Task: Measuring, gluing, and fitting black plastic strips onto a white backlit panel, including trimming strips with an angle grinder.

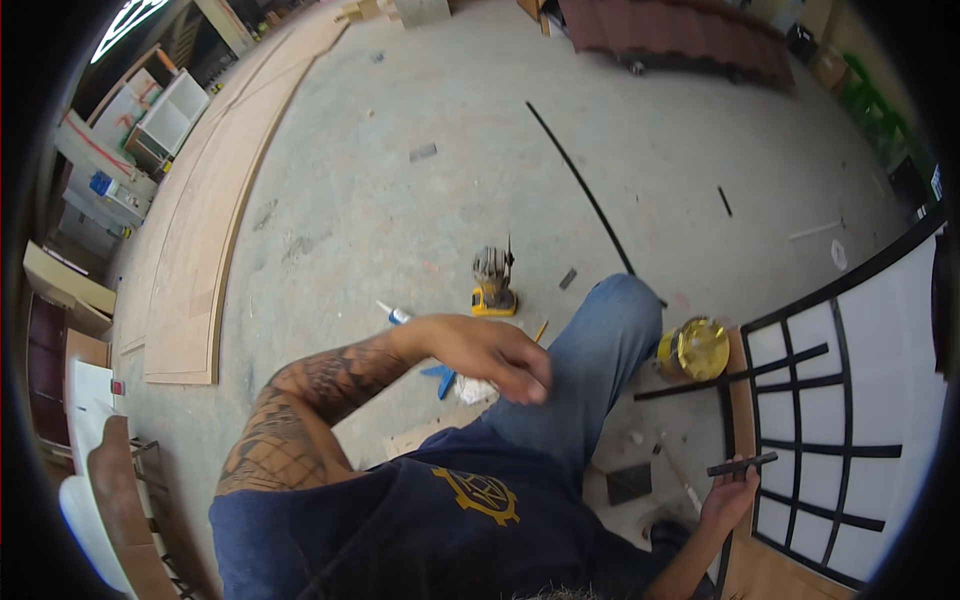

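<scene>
My left hand hovers over or rests on my jeans-covered thigh, its fingers curled in; what they hold, if anything, is hidden. A thin yellow stick, like a pencil, shows just past its knuckles; I cannot tell whether the hand touches it. My right hand pinches a short black strip beside a white panel with a grid of black strips on it. Some strip ends stick out past the grid's edge. A round yellow can stands by the panel's near corner.
On the concrete floor are a yellow-and-black cordless drill, a white-and-blue tube, a blue tool, a dark square piece and a long black strip. Wooden boards lie along the left.
</scene>
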Available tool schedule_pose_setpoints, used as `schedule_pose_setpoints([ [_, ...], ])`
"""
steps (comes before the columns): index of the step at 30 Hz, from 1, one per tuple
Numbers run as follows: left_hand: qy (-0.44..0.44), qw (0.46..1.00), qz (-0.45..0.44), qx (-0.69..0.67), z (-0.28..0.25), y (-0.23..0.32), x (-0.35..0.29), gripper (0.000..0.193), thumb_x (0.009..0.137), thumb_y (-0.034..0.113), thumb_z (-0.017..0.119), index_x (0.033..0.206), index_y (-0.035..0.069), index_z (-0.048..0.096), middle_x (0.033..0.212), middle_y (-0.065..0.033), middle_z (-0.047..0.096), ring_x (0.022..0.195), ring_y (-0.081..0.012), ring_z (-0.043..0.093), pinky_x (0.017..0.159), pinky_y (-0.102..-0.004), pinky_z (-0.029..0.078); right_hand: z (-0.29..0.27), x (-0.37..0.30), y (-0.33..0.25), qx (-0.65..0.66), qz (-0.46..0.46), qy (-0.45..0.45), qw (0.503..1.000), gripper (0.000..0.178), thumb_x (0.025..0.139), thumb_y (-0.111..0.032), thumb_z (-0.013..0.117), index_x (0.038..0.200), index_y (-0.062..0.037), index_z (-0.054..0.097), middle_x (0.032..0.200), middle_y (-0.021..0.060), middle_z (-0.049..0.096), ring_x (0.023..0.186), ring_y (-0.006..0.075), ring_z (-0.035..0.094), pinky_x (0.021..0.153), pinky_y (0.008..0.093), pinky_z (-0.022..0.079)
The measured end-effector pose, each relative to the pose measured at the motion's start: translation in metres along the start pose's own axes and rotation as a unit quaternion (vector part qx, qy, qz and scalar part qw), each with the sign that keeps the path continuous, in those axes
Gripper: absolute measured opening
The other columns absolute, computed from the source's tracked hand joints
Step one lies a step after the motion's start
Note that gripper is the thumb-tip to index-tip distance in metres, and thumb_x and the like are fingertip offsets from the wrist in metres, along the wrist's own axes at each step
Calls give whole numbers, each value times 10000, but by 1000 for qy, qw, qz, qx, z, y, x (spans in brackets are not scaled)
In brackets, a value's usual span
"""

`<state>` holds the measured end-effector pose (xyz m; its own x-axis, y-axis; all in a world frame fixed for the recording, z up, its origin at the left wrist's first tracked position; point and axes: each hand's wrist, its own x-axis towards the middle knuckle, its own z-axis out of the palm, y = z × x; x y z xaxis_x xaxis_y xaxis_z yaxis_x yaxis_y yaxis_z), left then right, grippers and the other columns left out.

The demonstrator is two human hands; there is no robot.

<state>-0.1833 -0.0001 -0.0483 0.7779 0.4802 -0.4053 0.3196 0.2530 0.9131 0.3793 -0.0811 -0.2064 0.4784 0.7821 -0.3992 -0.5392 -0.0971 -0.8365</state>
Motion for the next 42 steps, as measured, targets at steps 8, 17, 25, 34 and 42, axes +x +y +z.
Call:
schedule_pose_setpoints([
  [8, 244, 872, -359, 226, -40, -326, -43, 540, 969, 472, 705, 1206, -13, 722, 1168, -260, 743, 1063, -459, 714, 938, -516, 559, -28, 7, 30, -66, 53, 54, 995, 284, 1087, -296, 631, 1228, -49, 621, 1108, 79, 651, 1014, 199, 623, 926, 360, 511],
  [17, 367, 751, -526, 155, 32, -476, 39, 969, 809, 525, 856, 1538, 45, 438, 1601, -197, 456, 1544, -411, 362, 1230, -571, 370, -107, -2, 61, -193, 48, -22, 980, 205, 1084, -257, 663, 1126, -56, 673, 958, 32, 660, 861, 152, 642, 764, 317, 532],
  [25, 487, 675, -510, 216, 43, -485, 43, 589, 945, 358, 697, 1426, 46, 560, 1442, -146, 547, 1386, -355, 510, 1219, -575, 314, -118, 8, 79, -220, 65, 48, 972, 193, 1092, -257, 616, 1032, -75, 644, 862, 35, 649, 736, 179, 633, 587, 362, 529],
  [34, 447, 689, -520, 237, 13, -429, 23, 575, 912, 357, 693, 1364, 23, 570, 1379, -216, 549, 1300, -386, 565, 1140, -562, 365, -115, 21, 75, -204, 58, 76, 974, 167, 1077, -279, 638, 1064, -113, 654, 919, 23, 671, 805, 177, 650, 702, 363, 521],
  [42, 826, 534, -172, 48, -63, -330, -91, 362, 869, 209, 681, 1124, -28, 581, 882, -207, 674, 810, -355, 693, 747, -458, 553, -50, -1, 56, -99, 11, 11, 995, 186, 1059, -262, 649, 1060, -77, 641, 915, 68, 647, 802, 191, 623, 726, 349, 520],
])
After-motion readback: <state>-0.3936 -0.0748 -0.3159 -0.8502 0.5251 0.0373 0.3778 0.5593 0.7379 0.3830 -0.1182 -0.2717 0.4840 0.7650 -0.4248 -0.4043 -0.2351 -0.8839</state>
